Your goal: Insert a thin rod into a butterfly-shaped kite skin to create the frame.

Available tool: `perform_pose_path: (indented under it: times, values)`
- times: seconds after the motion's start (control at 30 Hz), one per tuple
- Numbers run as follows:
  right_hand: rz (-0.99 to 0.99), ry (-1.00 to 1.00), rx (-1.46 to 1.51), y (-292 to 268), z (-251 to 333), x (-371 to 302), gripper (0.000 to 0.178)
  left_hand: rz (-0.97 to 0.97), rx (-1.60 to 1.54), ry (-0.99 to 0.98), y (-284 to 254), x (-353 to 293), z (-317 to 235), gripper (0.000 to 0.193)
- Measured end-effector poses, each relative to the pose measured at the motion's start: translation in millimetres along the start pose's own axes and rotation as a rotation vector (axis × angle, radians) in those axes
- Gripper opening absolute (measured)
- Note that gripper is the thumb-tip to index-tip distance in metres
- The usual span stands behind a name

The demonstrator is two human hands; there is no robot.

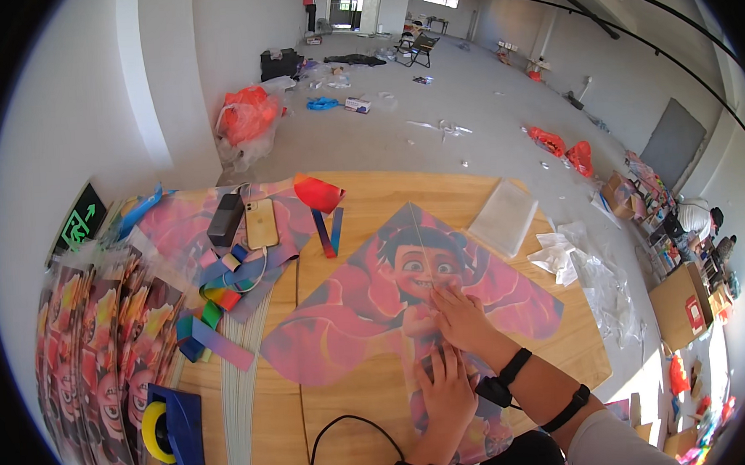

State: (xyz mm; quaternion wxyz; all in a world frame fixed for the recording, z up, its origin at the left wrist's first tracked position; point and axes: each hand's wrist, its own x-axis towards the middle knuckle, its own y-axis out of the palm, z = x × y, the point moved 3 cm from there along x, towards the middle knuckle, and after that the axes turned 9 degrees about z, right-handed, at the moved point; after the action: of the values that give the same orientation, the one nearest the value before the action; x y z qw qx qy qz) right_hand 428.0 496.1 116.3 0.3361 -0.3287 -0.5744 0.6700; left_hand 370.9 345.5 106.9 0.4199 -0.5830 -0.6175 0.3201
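A thin red kite sail [343,318] printed with a cartoon figure is spread on the wooden table in front of me, its pointed tip away from me. My right hand [463,316] lies on its middle, just below the printed face, with fingers stretched out. Nearer to me, my left hand [445,393] rests palm down on the sail's lower strip, its fingers slightly spread. Neither hand visibly grips anything. A straight line runs down from the sail's tip; my hands hide part of the centre.
Left of the sail lie a bundle of pale thin rods [244,391], coloured ribbons [238,277], a phone [262,224] and a blue tape dispenser [183,436]. Stacked printed sheets [101,364] hang at the left edge. A clear plastic stack [505,217] sits at the far right. A black cable [349,419] loops near me.
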Motion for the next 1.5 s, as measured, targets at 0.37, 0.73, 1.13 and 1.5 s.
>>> perform_pose_path:
  times: [0.37, 0.73, 1.13, 1.5]
  values:
    - [-0.05, 0.023, 0.014, 13.9, -14.2, 50.7, 0.062, -0.008, 0.076, -0.004, -1.9, 0.6, -1.5, 0.076]
    - [-0.094, 0.051, 0.143, 0.8, -35.0, 63.8, 0.052, 0.002, 0.052, -0.002, -5.6, 2.5, -1.4, 0.079]
    - [-0.125, -0.002, -0.045, -12.2, -45.0, 113.4, 0.052, 0.025, 0.063, 0.006, -10.6, 0.2, 1.1, 0.077]
    - [0.029, 0.095, -0.062, -10.8, -65.5, 227.4, 0.056, 0.091, 0.038, -0.007, -15.1, 1.5, 4.2, 0.074]
